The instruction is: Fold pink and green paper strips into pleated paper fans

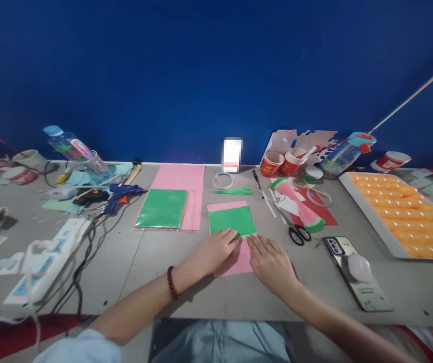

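Note:
A green paper piece lies on a larger pink sheet, which shows above and below it. My left hand rests at the green piece's lower edge, its fingers laid on the paper and slightly bent; the thumb is hidden. Close beside it, my right hand lies palm down with fingers stretched over the lower right corner of the green piece. Thin green strips and a white ring-shaped coil sit just beyond. To the left, a wrapped pack of green paper lies on a pink sheet.
A blue glue gun, cables and a power strip are at left. Right are black-handled scissors, a pink-green paper fan, red cups, a phone and an orange-filled tray. A lit screen stands behind.

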### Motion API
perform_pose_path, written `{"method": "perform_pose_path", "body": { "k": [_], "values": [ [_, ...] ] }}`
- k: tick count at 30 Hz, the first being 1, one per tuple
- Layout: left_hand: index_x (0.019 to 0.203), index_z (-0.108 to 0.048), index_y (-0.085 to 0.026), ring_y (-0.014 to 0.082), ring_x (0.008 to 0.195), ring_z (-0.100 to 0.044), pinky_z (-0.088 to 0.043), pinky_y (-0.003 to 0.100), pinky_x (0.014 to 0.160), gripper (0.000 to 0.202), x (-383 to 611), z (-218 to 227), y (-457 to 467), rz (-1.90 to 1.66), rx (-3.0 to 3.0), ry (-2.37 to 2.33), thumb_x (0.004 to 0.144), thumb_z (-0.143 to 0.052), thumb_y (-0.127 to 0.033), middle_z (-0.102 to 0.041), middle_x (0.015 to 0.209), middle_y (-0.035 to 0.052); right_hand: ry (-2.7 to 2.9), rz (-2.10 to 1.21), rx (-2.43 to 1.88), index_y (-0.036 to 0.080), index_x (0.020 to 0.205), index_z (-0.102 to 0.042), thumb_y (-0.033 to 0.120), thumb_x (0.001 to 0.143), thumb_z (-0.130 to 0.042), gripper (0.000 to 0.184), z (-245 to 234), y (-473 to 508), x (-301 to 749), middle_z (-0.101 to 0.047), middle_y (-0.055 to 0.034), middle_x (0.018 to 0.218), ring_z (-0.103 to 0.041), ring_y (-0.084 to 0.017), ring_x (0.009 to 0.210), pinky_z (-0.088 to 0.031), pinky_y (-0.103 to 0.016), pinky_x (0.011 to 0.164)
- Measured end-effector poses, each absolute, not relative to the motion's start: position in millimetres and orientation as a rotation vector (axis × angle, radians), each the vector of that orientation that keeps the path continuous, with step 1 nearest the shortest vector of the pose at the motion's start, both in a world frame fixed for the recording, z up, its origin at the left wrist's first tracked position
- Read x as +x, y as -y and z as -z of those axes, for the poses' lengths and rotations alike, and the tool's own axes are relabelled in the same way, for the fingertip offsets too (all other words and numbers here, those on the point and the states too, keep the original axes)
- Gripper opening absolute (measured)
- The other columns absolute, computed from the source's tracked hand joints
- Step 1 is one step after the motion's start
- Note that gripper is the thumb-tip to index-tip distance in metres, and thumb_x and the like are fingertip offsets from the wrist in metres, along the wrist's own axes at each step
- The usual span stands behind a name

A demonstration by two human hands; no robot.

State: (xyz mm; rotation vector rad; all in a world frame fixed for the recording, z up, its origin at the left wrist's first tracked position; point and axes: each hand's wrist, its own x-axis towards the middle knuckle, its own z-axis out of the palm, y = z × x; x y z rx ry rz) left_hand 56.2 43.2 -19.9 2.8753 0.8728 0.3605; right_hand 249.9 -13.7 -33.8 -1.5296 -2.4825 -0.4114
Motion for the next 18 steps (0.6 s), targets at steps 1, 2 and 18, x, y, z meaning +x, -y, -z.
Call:
{"method": "perform_pose_path", "body": {
  "k": [1, 2, 18],
  "values": [
    [0.107, -0.053, -0.015, 0.0193, 0.091, -0.053, -0.046, 0.034, 0.082, 0.019, 53.9, 18.4, -44.4, -0.331, 2.881, -0.862, 0.092, -0.042, -0.014, -0.056, 0.097, 0.0069, 2.488, 0.415, -1.539, 0.012, 0.117, -0.061, 0.015, 0.082, -0.051, 0.037, 32.8, 14.1, 248.6, -0.064, -0.0109, 0.118, -0.057, -0.023, 0.107, -0.037, -0.035, 0.094],
    [0.107, -0.054, -0.015, 0.0193, 0.092, -0.053, -0.046, 0.034, 0.082, 0.02, 51.4, 16.7, -45.9, -0.306, 2.882, -0.855, 0.092, -0.042, -0.014, -0.056, 0.098, 0.007, 2.498, 0.418, -1.549, 0.014, 0.12, -0.06, 0.016, 0.081, -0.052, 0.039, 31.6, 14.4, 247.3, -0.063, -0.0112, 0.12, -0.056, -0.024, 0.108, -0.037, -0.036, 0.094],
    [0.082, -0.066, -0.019, 0.0158, 0.079, -0.059, -0.046, 0.027, 0.072, 0.013, 26.3, 15.3, -55.2, -0.582, 2.088, -1.195, 0.084, -0.053, -0.018, -0.065, 0.084, 0.002, 2.546, 0.266, -1.531, 0.012, 0.122, -0.055, 0.02, 0.083, -0.051, 0.04, 23.5, 13.3, 235.2, -0.06, -0.013, 0.11, -0.051, -0.025, 0.104, -0.033, -0.039, 0.097]
  ]
}}
